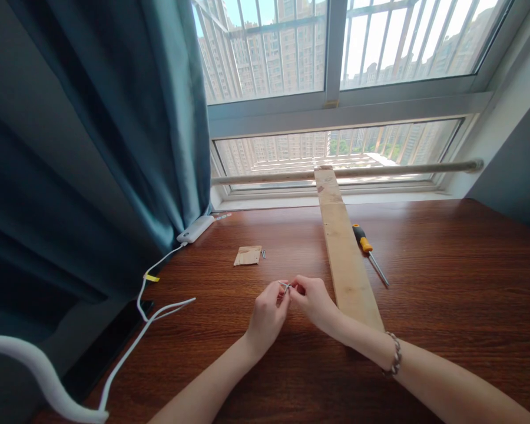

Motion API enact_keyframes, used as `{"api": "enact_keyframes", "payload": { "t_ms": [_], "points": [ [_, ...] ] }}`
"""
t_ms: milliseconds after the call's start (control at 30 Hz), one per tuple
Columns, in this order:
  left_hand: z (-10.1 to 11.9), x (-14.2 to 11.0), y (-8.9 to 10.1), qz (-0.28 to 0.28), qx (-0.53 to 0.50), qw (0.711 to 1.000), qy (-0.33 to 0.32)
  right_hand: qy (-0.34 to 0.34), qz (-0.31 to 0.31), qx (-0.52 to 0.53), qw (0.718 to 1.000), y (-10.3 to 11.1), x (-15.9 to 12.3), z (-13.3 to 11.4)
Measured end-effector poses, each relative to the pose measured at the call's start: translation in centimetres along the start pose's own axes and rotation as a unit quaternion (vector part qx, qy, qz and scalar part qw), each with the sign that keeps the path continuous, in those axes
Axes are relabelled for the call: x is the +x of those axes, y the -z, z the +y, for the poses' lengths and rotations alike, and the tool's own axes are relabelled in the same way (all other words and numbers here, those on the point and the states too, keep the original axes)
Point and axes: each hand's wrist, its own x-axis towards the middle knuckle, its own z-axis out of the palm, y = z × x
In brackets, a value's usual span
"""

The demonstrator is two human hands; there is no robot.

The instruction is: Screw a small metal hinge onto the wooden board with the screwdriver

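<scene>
Close together above the table, my left hand (267,312) and my right hand (312,300) are both closed in a pinch. Small silver screws (285,287) show between the fingertips, crossing each other; their exact number is hard to make out. Just beyond my hands lies a small thin square of wood (247,255), with a couple of loose screws (264,254) at its right edge. A long wooden board (347,247) stretches away under my right forearm. To its right rests a screwdriver (371,254) with a black and yellow handle.
The brown wooden tabletop (446,265) meets a window with a horizontal rail (393,171), where the board's far end reaches. A white power strip (195,229) and its cable (141,294) lie at left, beside a blue curtain (172,118). A white tube (30,365) curves in at lower left.
</scene>
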Motion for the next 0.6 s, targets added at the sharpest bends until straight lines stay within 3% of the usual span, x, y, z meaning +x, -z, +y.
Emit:
{"api": "enact_keyframes", "payload": {
  "t_ms": [267, 333, 467, 600],
  "points": [
    [-1.5, 0.3, -0.1, 0.034, 0.167, 0.985, -0.016, -0.03, 0.009, 0.032, 0.999, -0.5, -0.5, -0.4],
    [-1.6, 0.8, 0.2, 0.049, 0.156, 0.987, 0.007, -0.031, 0.007, 0.038, 0.999, -0.5, -0.6, -0.4],
    [-2.5, 2.2, 1.3, 0.055, 0.027, 0.993, 0.103, -0.044, -0.01, 0.072, 0.996, 0.6, -0.5, -0.2],
    [-5.8, 4.7, 3.5, 0.094, 0.023, 0.981, 0.165, -0.11, -0.068, 0.181, 0.975, 2.1, 0.2, 0.2]
  ]
}}
